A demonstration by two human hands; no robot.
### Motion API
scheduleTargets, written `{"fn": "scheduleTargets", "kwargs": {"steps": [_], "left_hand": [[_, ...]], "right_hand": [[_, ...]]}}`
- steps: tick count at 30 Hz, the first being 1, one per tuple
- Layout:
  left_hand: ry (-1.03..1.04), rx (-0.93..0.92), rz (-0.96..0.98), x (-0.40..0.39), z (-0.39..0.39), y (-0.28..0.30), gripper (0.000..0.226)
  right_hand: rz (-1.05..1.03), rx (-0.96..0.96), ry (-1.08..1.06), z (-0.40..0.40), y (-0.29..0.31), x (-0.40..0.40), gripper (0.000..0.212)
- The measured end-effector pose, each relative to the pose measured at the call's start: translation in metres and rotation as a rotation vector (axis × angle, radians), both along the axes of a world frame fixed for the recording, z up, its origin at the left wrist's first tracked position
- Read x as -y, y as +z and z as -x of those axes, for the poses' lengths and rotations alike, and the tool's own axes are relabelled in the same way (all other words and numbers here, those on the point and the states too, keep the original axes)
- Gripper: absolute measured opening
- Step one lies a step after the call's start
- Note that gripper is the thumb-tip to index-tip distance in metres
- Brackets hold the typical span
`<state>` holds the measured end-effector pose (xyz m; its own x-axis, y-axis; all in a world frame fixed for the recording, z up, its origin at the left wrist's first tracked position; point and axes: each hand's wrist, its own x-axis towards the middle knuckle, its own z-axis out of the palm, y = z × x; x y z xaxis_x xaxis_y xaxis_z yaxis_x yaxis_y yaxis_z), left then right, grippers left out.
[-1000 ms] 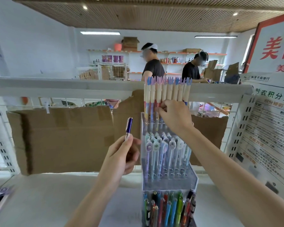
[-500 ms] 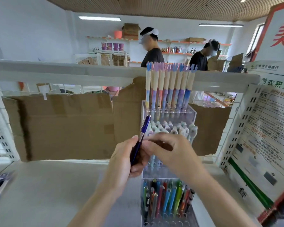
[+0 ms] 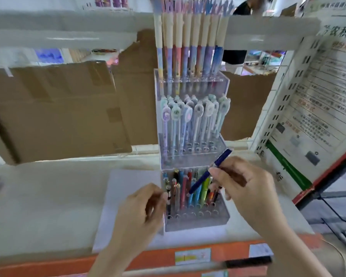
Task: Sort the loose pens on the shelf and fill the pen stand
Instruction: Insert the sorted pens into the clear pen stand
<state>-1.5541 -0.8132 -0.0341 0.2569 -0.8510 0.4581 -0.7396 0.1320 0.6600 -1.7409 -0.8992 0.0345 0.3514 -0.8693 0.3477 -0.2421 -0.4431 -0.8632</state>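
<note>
A clear three-tier pen stand (image 3: pixel 196 222) stands on the white shelf (image 3: pixel 48 206). Its top tier holds tall pastel pens (image 3: pixel 190 48), its middle tier holds character-topped pens (image 3: pixel 194 120), and its bottom tier holds mixed coloured pens (image 3: pixel 196 188). My right hand (image 3: pixel 246 188) pinches a dark blue pen (image 3: pixel 210 170), which is tilted with its lower tip over the bottom tier. My left hand (image 3: pixel 142 212) is at the stand's left side, its fingertips on a dark pen (image 3: pixel 168 204) in the front-left corner of the bottom tier.
A white sheet (image 3: pixel 126 196) lies under the stand. Torn brown cardboard (image 3: pixel 54 108) lines the back of the shelf. A printed notice board (image 3: pixel 316 116) leans at the right. An orange shelf edge with labels (image 3: pixel 192 256) runs along the front.
The blue pen passed from my left hand to my right hand. Both hands dropped from the upper tiers to the bottom tier, and my view tilted downward.
</note>
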Motion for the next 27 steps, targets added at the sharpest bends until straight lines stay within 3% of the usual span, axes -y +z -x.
{"fn": "scheduleTargets", "kwargs": {"steps": [3, 7, 11, 17, 27], "left_hand": [[0.038, 0.082, -0.076, -0.004, -0.011, -0.033, 0.012], [0.036, 0.07, -0.179, -0.007, -0.01, -0.058, 0.039], [0.049, 0.03, -0.213, -0.006, -0.002, -0.062, 0.05], [0.038, -0.016, -0.227, -0.007, 0.0, -0.063, 0.05], [0.068, 0.005, -0.277, -0.006, 0.0, -0.064, 0.056]], "right_hand": [[0.079, -0.135, -0.039, -0.007, -0.032, -0.001, 0.009], [0.229, -0.231, -0.091, -0.022, -0.063, 0.002, 0.019], [0.273, -0.21, -0.059, -0.028, -0.07, 0.004, 0.024], [0.362, -0.25, -0.081, -0.027, -0.075, 0.004, 0.018], [0.436, -0.409, -0.075, -0.029, -0.107, 0.005, 0.016]]}}
